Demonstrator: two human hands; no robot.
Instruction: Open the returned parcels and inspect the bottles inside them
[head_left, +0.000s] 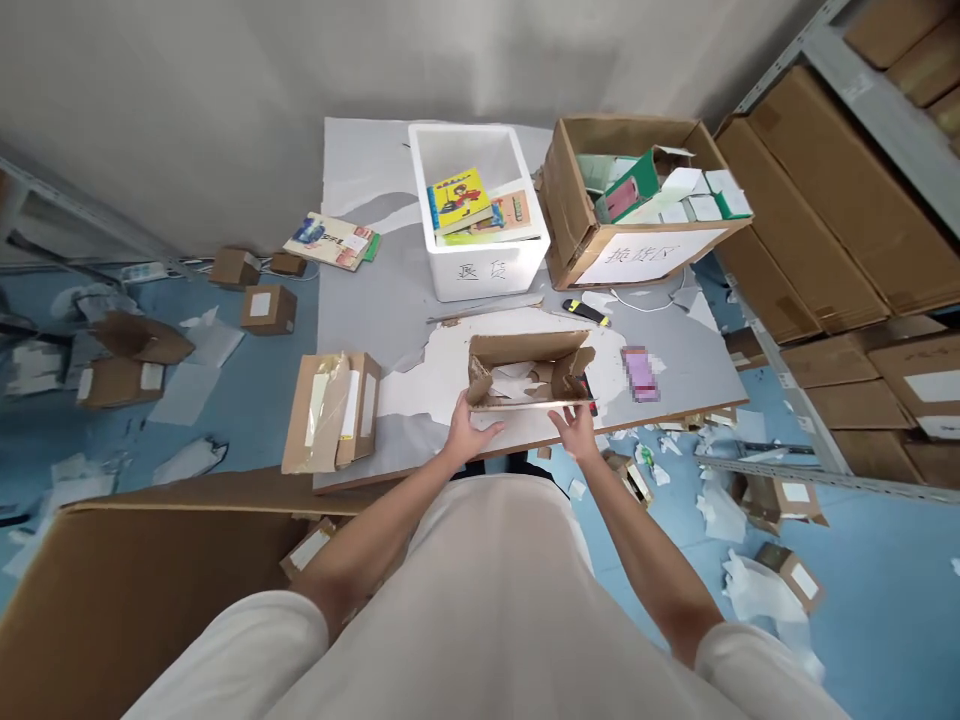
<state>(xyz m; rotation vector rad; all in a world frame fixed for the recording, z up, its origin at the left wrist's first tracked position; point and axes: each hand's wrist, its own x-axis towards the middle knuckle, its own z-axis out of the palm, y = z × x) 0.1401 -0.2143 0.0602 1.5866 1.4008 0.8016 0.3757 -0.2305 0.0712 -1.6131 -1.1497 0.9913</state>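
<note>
An opened small cardboard box (pixel 529 349) with torn edges stands at the near side of the table, white paper (pixel 516 380) inside it. My left hand (pixel 466 432) grips its near left corner, thumb pointing inward. At the near right corner my right hand (pixel 575 430) holds the same box, fingers partly hidden against its side. Just right of the box lies a pink-purple item (pixel 640 375), its surface blurred by pixels. A black and yellow box cutter (pixel 586 312) rests behind it. Part of a dark and red object (pixel 589 392) shows beside my right fingers.
A white foam bin (pixel 487 275) with books stands at the back, beside a large carton (pixel 559 215) of green and white boxes. Books (pixel 330 241) lie back left; a taped carton (pixel 319 412) sits front left. Shelves with cartons (pixel 817 220) rise right. Boxes and paper litter the floor.
</note>
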